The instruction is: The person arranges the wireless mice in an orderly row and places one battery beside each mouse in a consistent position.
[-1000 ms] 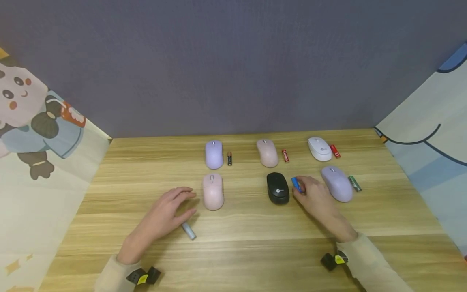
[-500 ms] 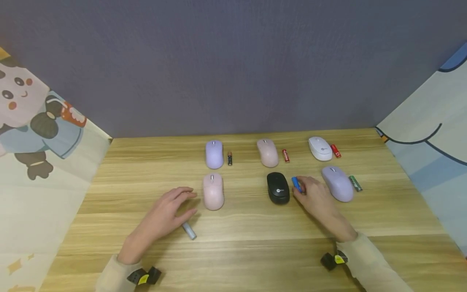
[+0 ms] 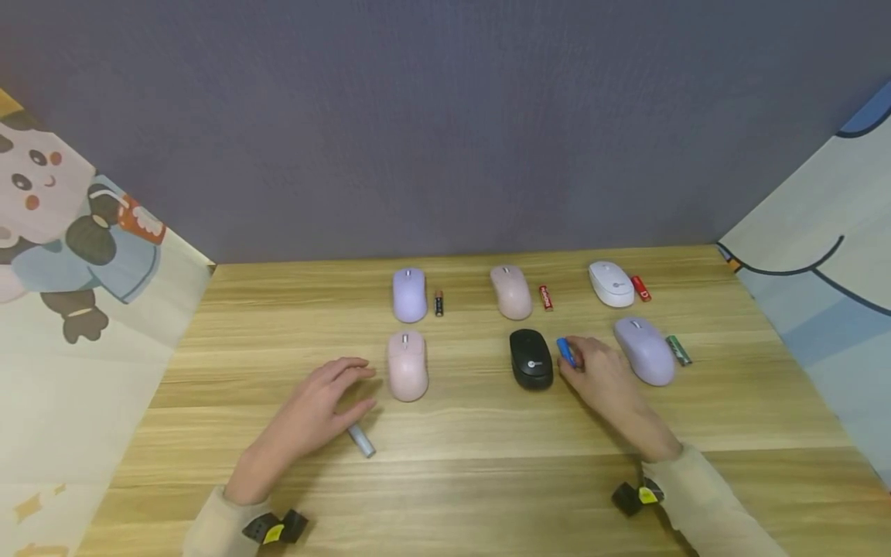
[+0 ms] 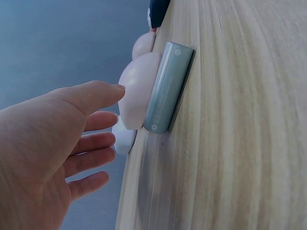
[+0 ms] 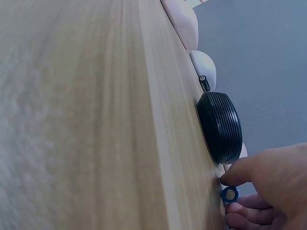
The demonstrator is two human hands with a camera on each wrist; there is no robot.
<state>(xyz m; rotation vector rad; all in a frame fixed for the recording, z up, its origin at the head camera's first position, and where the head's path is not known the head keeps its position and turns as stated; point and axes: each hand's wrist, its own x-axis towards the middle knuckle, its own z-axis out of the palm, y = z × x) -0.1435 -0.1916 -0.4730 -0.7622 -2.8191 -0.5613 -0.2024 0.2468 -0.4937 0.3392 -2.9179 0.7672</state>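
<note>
My left hand point(image 3: 322, 404) hovers with relaxed, parted fingers to the left of a pink mouse point(image 3: 407, 367). Below its thumb a silvery-teal battery point(image 3: 361, 442) lies on the table; the left wrist view shows that battery point(image 4: 169, 91) apart from the fingers. My right hand point(image 3: 604, 379) pinches a blue battery point(image 3: 565, 352) between thumb and fingers, just right of the black mouse point(image 3: 531, 360). Seen from the right wrist, the blue battery point(image 5: 230, 194) shows its end, low at the tabletop, and the hand covers part of its side.
Behind stand a lilac mouse point(image 3: 408, 295) with a black battery point(image 3: 438, 303), a pink mouse point(image 3: 511, 292) with a red battery point(image 3: 545, 298), and a white mouse point(image 3: 611, 284) with a red battery point(image 3: 640, 288). Right of my right hand are another lilac mouse point(image 3: 643, 352) and a green battery point(image 3: 678, 350).
</note>
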